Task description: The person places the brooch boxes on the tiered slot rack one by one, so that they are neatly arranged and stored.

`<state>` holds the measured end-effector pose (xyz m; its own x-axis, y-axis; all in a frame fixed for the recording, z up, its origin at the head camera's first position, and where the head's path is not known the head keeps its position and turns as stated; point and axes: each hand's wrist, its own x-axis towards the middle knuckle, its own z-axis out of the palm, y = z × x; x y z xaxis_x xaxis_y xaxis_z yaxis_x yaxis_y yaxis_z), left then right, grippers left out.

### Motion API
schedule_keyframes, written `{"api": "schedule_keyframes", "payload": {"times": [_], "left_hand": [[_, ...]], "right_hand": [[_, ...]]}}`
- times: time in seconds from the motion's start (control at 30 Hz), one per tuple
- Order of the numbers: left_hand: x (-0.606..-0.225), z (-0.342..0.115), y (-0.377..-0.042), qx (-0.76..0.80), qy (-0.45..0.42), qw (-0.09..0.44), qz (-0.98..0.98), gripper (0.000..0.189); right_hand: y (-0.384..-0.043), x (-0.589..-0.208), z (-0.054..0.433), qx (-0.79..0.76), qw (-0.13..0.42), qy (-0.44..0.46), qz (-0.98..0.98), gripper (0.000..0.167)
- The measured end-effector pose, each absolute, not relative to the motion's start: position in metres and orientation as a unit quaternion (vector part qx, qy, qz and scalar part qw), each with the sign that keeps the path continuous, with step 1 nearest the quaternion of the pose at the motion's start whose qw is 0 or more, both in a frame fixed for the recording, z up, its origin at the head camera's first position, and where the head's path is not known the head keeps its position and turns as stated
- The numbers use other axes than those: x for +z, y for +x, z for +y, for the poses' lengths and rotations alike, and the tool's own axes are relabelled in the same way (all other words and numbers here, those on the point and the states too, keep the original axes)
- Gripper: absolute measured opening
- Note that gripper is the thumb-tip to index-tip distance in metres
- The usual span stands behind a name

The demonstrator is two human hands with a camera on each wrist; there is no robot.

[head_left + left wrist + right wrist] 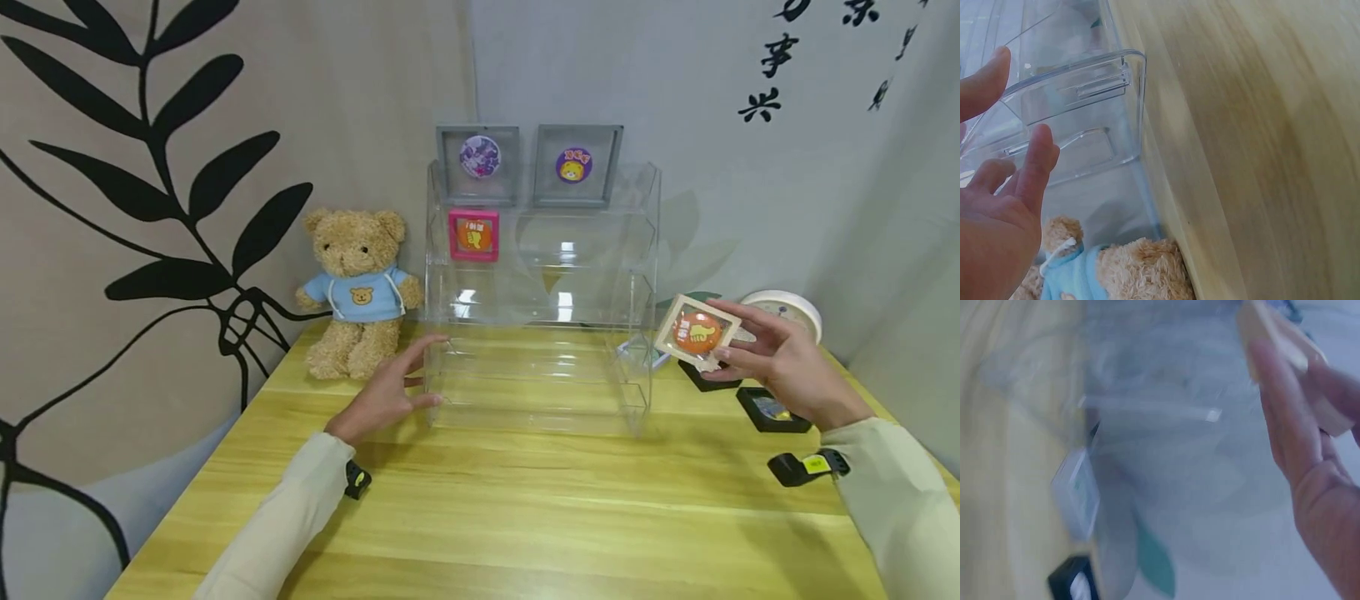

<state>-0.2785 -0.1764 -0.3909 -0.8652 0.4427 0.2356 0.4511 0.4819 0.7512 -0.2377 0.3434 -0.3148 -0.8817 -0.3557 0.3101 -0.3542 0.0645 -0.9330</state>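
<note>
A clear acrylic tiered rack [536, 421] stands on the wooden table. By its left side is my left hand [386, 396], fingers spread and fingertips right at the edge; the left wrist view has this hand [1007, 200] overlapping the clear panels. My right hand [787, 358] pinches a light wood-framed badge display [697, 332], its round orange badge marked with a thumbs-up, in the air off the rack's right side. Blurred in the right wrist view, the pale frame [1257, 337] sits between thumb and fingers. Two grey frames [478, 200] and a pink frame [474, 257] stand on the rack's upper tiers.
A teddy bear [360, 292] in a blue top sits left of the rack. Two black frames [772, 412] lie under the right hand, with a white-edged frame [643, 354] close to the rack. Behind the hand is a round white object [806, 310] near the wall.
</note>
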Motion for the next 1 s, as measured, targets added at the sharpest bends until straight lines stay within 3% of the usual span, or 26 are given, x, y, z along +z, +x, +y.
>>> {"api": "schedule_keyframes", "payload": {"times": [0.23, 0.5, 1.0], "left_hand": [[-0.387, -0.178, -0.280, -0.440, -0.265, 0.012, -0.858, 0.087], [-0.385, -0.180, -0.280, -0.438, -0.260, 0.010, -0.860, 0.087], [-0.388, -0.176, -0.277, -0.443, -0.249, 0.001, -0.861, 0.089]], "right_hand": [[-0.249, -0.266, 0.301, -0.616, -0.019, -0.176, 0.767, 0.060], [-0.281, -0.224, 0.246, -0.528, -0.070, -0.195, 0.824, 0.057], [-0.341, -0.212, 0.177, -0.477, -0.152, -0.194, 0.844, 0.053]]}}
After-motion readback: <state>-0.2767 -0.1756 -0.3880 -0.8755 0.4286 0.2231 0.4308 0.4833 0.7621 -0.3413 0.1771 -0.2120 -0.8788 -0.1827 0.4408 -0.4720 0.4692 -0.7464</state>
